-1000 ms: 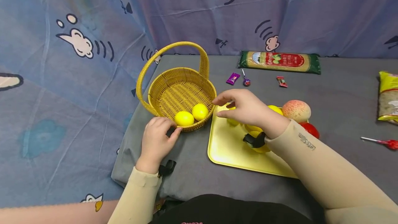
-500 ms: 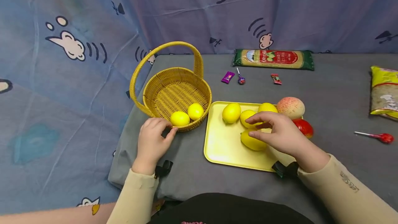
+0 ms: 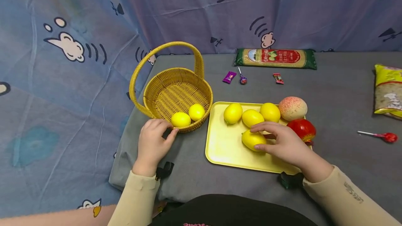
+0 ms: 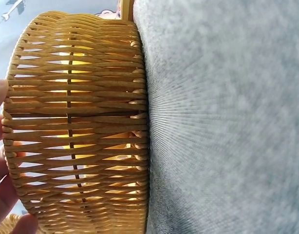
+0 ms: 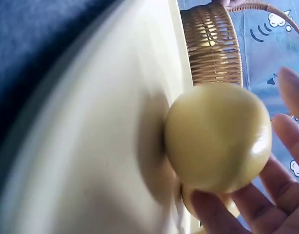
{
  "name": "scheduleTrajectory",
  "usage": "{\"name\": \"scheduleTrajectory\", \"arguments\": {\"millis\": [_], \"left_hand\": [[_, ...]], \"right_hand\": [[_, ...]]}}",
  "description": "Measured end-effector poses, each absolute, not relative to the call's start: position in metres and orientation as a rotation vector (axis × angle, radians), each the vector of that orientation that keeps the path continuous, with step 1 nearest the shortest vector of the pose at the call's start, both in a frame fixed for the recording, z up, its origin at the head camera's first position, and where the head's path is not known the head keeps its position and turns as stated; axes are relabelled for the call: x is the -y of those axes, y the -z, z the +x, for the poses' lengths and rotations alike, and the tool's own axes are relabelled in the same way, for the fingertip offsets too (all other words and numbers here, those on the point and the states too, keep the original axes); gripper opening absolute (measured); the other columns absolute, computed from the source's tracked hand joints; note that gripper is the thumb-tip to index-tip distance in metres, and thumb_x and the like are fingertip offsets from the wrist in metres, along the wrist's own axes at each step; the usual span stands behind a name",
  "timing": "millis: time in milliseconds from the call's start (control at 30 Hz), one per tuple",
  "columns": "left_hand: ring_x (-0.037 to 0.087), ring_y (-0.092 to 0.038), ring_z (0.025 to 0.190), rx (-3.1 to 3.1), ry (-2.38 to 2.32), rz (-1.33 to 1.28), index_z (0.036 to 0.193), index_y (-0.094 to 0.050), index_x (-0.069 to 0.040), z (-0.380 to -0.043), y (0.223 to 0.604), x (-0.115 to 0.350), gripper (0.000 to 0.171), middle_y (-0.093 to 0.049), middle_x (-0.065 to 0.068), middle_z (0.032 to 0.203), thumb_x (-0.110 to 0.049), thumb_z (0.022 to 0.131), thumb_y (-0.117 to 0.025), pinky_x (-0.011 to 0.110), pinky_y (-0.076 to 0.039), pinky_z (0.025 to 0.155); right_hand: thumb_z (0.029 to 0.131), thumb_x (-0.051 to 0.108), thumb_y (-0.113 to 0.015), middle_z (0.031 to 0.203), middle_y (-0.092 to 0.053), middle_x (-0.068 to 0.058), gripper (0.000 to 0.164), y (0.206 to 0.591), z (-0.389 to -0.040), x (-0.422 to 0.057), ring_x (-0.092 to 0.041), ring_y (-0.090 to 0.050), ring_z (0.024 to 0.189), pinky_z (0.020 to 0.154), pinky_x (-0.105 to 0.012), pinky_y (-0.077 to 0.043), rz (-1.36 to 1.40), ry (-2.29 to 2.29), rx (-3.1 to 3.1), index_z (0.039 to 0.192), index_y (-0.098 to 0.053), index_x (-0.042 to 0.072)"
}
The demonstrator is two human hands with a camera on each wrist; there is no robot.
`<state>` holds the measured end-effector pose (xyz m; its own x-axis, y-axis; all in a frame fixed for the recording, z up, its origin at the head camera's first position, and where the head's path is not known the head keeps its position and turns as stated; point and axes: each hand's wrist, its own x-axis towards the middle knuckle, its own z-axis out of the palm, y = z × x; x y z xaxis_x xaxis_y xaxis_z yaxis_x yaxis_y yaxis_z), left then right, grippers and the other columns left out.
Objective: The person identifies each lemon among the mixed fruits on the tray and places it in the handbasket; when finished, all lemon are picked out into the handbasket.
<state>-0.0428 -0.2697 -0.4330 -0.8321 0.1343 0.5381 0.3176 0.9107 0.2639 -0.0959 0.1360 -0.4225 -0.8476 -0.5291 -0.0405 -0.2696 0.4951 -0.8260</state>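
My left hand holds the near rim of the yellow wicker basket, its fingers over the edge in the left wrist view. Two lemons lie inside the basket by that rim. Over the yellow tray, my right hand has its thumb and fingers curled round the nearest lemon, which still rests on the tray. In the right wrist view the fingertips touch this lemon. Behind it on the tray lie more lemons, a peach and a red pomegranate-like fruit.
A pasta packet lies along the back. In front of it are a purple candy, a lollipop and a red candy. To the right are a red lollipop and a yellow bag. Patterned cloth walls stand behind and left.
My right hand has moved from the basket's right side rightward and down to the nearest lemon, and its fingers have closed round it. The left hand has stayed at the basket rim.
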Motion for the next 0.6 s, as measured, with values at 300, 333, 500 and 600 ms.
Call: {"name": "scheduleTrajectory", "arguments": {"millis": [300,333,500,600], "left_hand": [[0.028,-0.063,0.090,2.523,0.480,-0.328,0.091,-0.073,-0.012,-0.043,0.433,0.270,0.021,-0.071,0.005,0.092,-0.030,0.087,-0.082,0.045,-0.052,0.085],[0.028,-0.063,0.090,2.520,0.477,-0.330,0.091,-0.073,-0.012,-0.043,0.433,0.270,0.021,-0.071,0.005,0.091,-0.030,0.086,-0.082,0.045,-0.052,0.085],[0.028,-0.062,0.089,2.516,0.474,-0.328,0.090,-0.073,-0.011,-0.043,0.433,0.270,0.021,-0.071,0.005,0.092,-0.029,0.086,-0.083,0.045,-0.052,0.083],[0.027,-0.062,0.090,2.529,0.468,-0.325,0.090,-0.073,-0.012,-0.043,0.433,0.269,0.020,-0.071,0.005,0.092,-0.030,0.087,-0.081,0.045,-0.052,0.084]], "right_hand": [[0.076,0.031,-0.090,0.134,-0.065,0.001,0.051,0.430,-0.097,-0.125,-0.026,-0.058,0.127,0.104,-0.056,-0.048,-0.720,1.122,-2.455,0.122,-0.071,0.025],[0.076,0.031,-0.090,0.133,-0.065,0.001,0.051,0.430,-0.098,-0.125,-0.027,-0.058,0.126,0.105,-0.056,-0.047,-0.712,1.130,-2.447,0.122,-0.071,0.024],[0.077,0.033,-0.089,0.133,-0.065,0.001,0.049,0.427,-0.099,-0.124,-0.027,-0.058,0.126,0.106,-0.057,-0.046,-0.671,1.169,-2.397,0.122,-0.071,0.024],[0.078,0.032,-0.088,0.133,-0.065,0.001,0.048,0.424,-0.102,-0.122,-0.026,-0.057,0.125,0.104,-0.056,-0.048,-0.672,1.212,-2.341,0.122,-0.071,0.024]]}}
